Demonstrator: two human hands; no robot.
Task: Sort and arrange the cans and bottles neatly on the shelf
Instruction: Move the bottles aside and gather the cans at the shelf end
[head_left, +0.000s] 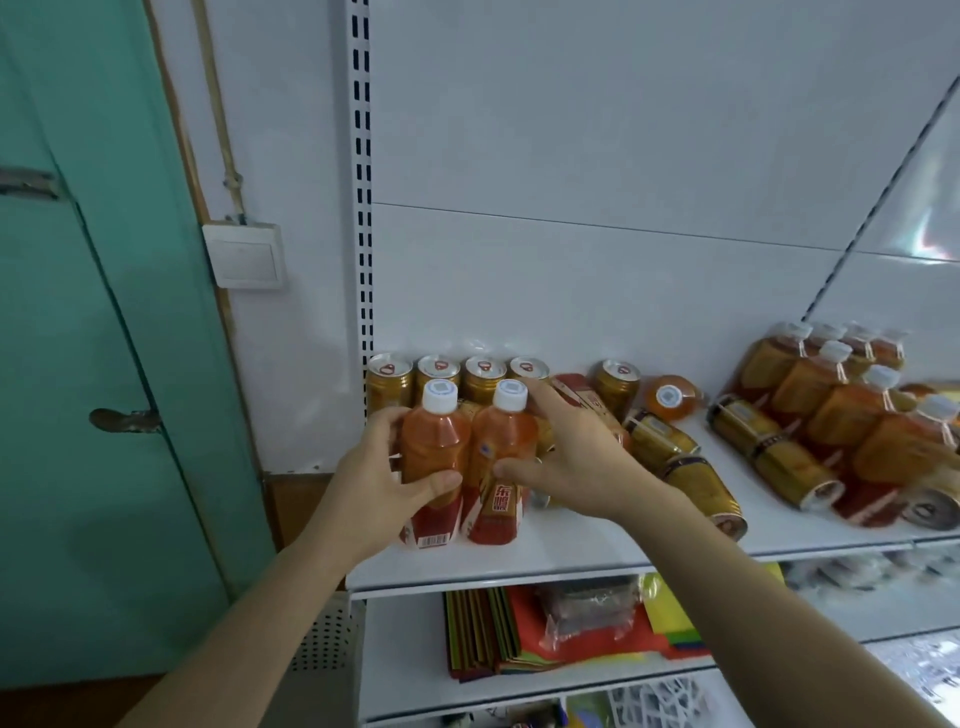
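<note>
Two bottles stand upright side by side at the near left of the white shelf (597, 545), each filled with orange-amber drink, capped in white and wrapped low down in a red and white label. The left hand (382, 480) has its grip curled round the left bottle (434, 457), thumb across the front just above the label and fingers behind. The right hand (576, 457) holds the right bottle (501, 462), thumb pressed on its front and forefinger stretched up beside the white cap. Just behind them, against the back panel, a row of gold cans (460, 376) stands upright with red-marked pull-tab tops. Further right, several more gold cans (675, 447) lie on their sides and a bottle (670, 397) lies with its cap toward the camera. At the far right, bottles (831, 389) and cans are heaped together leaning.
</note>
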